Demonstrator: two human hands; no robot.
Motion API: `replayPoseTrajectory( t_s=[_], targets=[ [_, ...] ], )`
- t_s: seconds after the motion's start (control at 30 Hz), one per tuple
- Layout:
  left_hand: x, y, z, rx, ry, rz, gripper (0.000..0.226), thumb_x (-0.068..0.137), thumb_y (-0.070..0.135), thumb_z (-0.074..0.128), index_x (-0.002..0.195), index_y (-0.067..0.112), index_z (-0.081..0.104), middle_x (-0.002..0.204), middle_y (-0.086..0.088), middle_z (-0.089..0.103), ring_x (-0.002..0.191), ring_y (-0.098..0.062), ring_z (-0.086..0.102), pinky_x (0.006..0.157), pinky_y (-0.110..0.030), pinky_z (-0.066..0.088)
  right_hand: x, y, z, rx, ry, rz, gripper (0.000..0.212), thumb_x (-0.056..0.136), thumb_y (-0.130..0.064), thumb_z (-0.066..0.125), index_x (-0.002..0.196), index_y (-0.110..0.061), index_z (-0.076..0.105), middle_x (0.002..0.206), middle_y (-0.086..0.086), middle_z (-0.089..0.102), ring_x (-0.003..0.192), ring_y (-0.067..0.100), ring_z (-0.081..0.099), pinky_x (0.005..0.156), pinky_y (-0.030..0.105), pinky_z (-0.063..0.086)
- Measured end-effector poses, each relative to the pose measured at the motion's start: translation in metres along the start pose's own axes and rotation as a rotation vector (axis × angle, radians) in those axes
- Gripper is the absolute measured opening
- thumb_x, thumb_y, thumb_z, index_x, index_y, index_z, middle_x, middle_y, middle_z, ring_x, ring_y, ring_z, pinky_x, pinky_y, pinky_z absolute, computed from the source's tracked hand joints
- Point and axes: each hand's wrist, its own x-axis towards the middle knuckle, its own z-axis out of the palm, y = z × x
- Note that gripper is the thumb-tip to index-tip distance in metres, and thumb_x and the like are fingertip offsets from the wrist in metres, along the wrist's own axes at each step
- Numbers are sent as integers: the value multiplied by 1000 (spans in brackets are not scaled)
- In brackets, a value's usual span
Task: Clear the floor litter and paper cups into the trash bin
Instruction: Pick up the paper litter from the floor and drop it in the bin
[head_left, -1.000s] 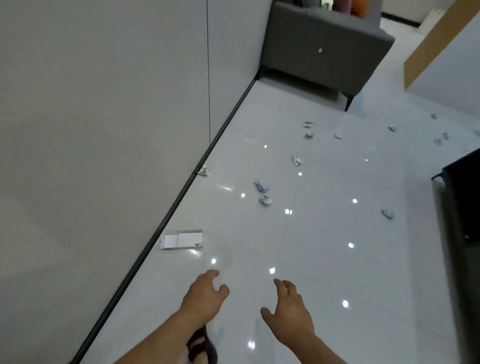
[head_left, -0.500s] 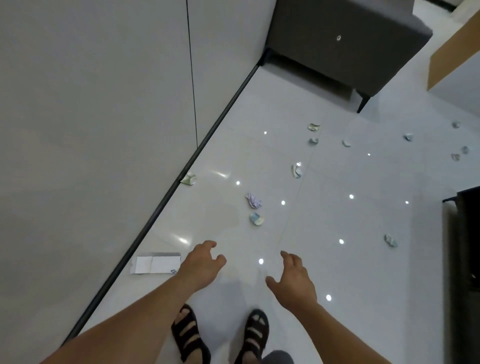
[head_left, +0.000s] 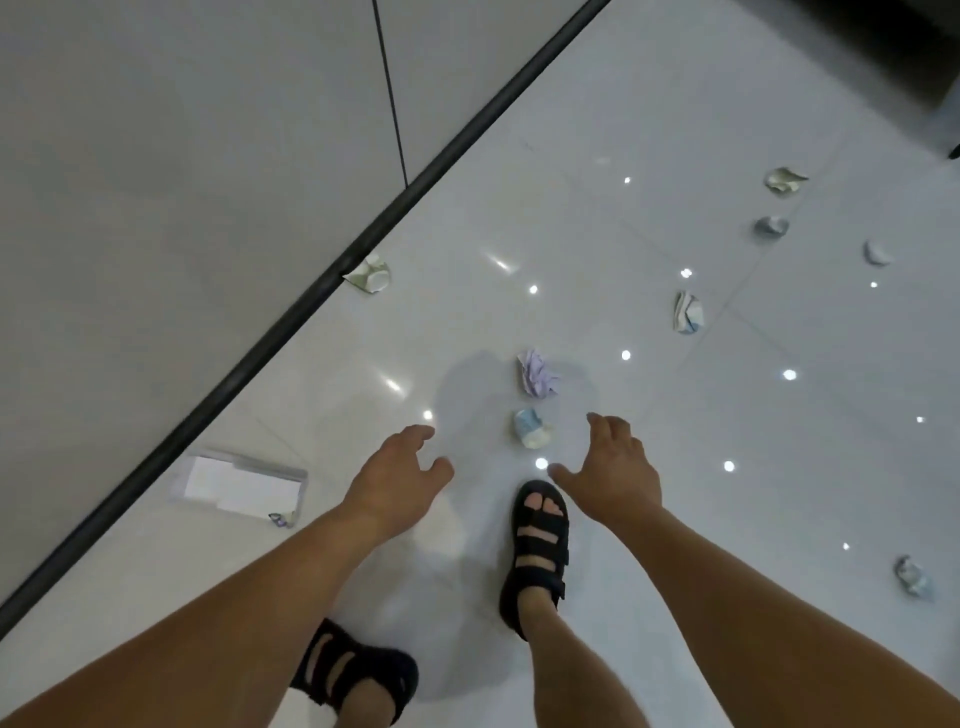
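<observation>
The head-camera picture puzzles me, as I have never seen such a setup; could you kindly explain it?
There is no machine here: a person wears a wide-angle camera on the head, so you look down along their bare arms. The left hand and right hand reach forward with relaxed fingers and hold nothing. Below is a white floor beside a grey wall, with their black sandals. Litter lies scattered: a blue-and-white paper ball seen between the hands, a purple paper ball just beyond it, a flat white card by the wall, and more scraps farther off. No trash bin is in view.
</observation>
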Motion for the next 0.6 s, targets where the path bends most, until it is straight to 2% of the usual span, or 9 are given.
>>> replayPoseTrajectory(
  t_s=[0.2,0.33,0.43,0.6],
  targets=[
    [93,-55,69,-37,18,-27,52,91,40,54,140,25,41,140,0,47,125,-19,48,104,-31,37,106,1,91,-79,-55,-71,91,78,-66,63,145,-14,29,143,7,36,126,28,43,92,39,43],
    [140,-95,100,-93,17,-55,51,91,40,54,139,27,42,140,2,47,121,-18,50,100,-29,38,160,3,149,-194,-70,-26,92,76,-71,62,138,-10,33,132,10,42,119,30,46,86,40,46],
    [162,-121,111,-137,23,-78,51,91,41,53,139,27,42,140,3,46,121,-17,49,98,-27,37,183,12,179,-231,-89,18,85,78,-65,65,133,-7,36,126,13,46,115,32,49,83,39,45],
    [164,-141,104,-182,15,-142,50,92,42,52,138,25,43,138,1,49,120,-17,50,97,-28,39,177,7,192,-217,-56,-123,64,82,-48,67,132,-14,46,120,7,51,110,26,51,80,34,42]
  ],
)
